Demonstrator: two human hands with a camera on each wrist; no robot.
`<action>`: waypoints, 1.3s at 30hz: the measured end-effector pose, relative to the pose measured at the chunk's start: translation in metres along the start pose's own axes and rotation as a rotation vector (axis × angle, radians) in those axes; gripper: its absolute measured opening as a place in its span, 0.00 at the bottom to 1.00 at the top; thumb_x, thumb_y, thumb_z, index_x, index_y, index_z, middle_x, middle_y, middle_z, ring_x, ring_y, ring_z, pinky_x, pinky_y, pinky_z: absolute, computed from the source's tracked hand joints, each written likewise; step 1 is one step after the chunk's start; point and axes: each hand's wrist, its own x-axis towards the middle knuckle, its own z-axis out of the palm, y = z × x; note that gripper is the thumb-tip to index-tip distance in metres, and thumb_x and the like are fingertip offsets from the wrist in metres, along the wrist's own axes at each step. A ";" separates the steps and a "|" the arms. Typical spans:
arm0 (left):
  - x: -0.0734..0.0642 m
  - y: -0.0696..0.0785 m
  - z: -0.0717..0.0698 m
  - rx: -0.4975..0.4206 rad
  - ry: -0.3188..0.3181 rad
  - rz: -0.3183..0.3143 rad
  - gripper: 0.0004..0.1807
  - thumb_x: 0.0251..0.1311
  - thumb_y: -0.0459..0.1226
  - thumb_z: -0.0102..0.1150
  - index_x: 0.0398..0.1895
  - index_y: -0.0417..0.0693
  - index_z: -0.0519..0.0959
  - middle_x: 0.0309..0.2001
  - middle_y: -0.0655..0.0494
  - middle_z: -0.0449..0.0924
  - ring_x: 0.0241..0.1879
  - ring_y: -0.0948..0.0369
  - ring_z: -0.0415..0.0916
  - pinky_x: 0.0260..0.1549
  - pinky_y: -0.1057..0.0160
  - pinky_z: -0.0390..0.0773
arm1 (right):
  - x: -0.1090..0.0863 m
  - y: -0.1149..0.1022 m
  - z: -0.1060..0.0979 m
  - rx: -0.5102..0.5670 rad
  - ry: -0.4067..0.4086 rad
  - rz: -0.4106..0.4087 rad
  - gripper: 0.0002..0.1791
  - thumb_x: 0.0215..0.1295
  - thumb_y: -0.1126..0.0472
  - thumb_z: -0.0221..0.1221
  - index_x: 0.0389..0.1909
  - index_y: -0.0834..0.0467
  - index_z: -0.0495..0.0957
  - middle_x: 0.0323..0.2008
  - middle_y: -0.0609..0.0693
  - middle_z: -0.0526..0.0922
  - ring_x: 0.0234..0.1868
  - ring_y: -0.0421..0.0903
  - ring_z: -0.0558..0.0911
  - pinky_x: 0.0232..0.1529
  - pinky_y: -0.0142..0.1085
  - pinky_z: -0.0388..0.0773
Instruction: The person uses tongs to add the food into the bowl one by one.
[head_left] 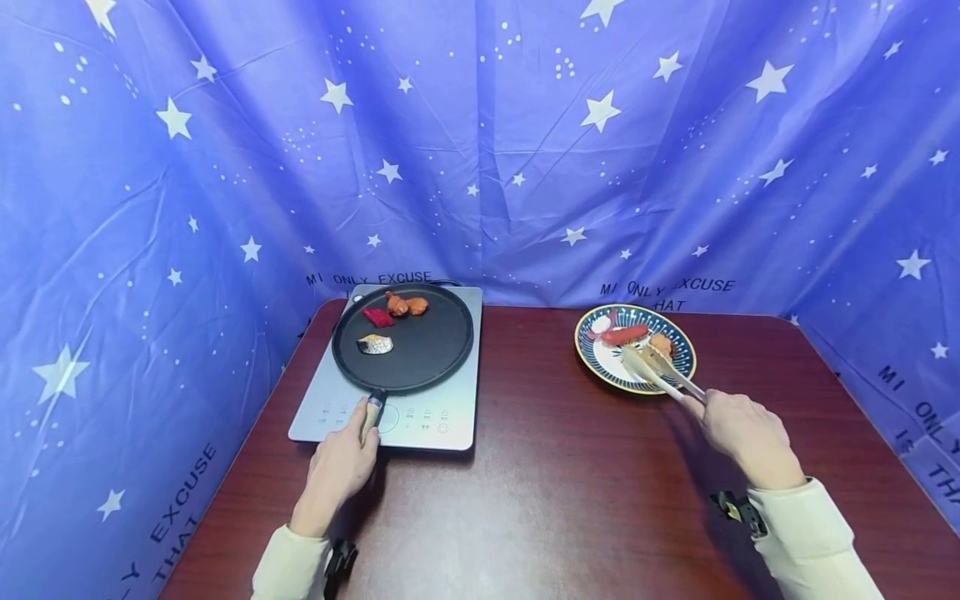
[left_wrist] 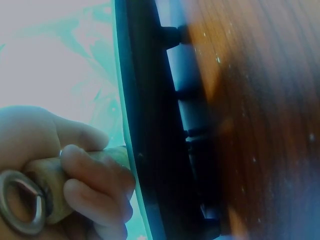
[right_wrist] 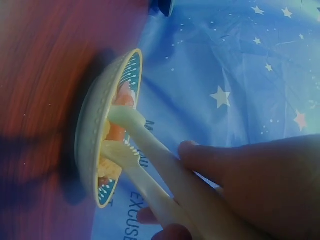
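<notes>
My left hand grips the wooden handle of a flat black frying pan; the metal ring at the handle's end shows in the left wrist view. In the pan lie browned meat pieces, a red piece and a silver-skinned fish piece. With my right hand I hold pale tongs, their tips down in a patterned plate. Around the tips are a red sausage, a pink-and-white piece and an orange-brown piece.
Beneath the pan is a silver induction cooktop with touch controls along its front. The dark red wooden table spans between cooktop and plate. A blue star-patterned curtain closes off the back and both sides.
</notes>
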 end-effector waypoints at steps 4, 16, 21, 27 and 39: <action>0.000 0.001 0.000 0.005 -0.009 -0.006 0.30 0.66 0.42 0.45 0.70 0.46 0.60 0.43 0.30 0.78 0.36 0.37 0.77 0.32 0.42 0.73 | -0.001 -0.001 0.001 -0.002 0.013 -0.021 0.24 0.73 0.48 0.39 0.27 0.63 0.71 0.24 0.65 0.75 0.28 0.65 0.76 0.25 0.57 0.69; 0.001 0.001 0.000 0.002 0.006 0.001 0.30 0.65 0.44 0.44 0.71 0.47 0.59 0.43 0.30 0.78 0.35 0.37 0.77 0.32 0.42 0.73 | -0.001 0.002 0.000 -0.040 0.009 -0.056 0.23 0.71 0.47 0.46 0.30 0.65 0.72 0.24 0.65 0.76 0.25 0.65 0.76 0.23 0.57 0.69; 0.000 0.002 0.000 -0.001 0.010 0.001 0.30 0.66 0.44 0.45 0.71 0.47 0.60 0.43 0.30 0.78 0.35 0.37 0.77 0.32 0.42 0.73 | -0.001 0.007 -0.002 -0.050 0.025 -0.086 0.22 0.68 0.48 0.50 0.24 0.63 0.73 0.23 0.64 0.77 0.23 0.64 0.76 0.21 0.56 0.69; 0.001 0.002 0.000 0.005 0.002 0.000 0.30 0.65 0.44 0.45 0.71 0.46 0.60 0.43 0.30 0.78 0.35 0.37 0.77 0.32 0.42 0.73 | -0.003 0.016 -0.002 -0.037 0.044 -0.116 0.22 0.69 0.48 0.50 0.23 0.61 0.71 0.22 0.62 0.76 0.22 0.63 0.76 0.21 0.56 0.68; 0.001 0.001 0.000 0.005 -0.004 -0.008 0.31 0.66 0.44 0.44 0.71 0.47 0.59 0.44 0.30 0.78 0.35 0.37 0.77 0.32 0.42 0.73 | -0.003 0.024 -0.002 0.004 0.109 -0.148 0.21 0.70 0.48 0.50 0.24 0.59 0.72 0.19 0.60 0.75 0.21 0.63 0.76 0.20 0.56 0.67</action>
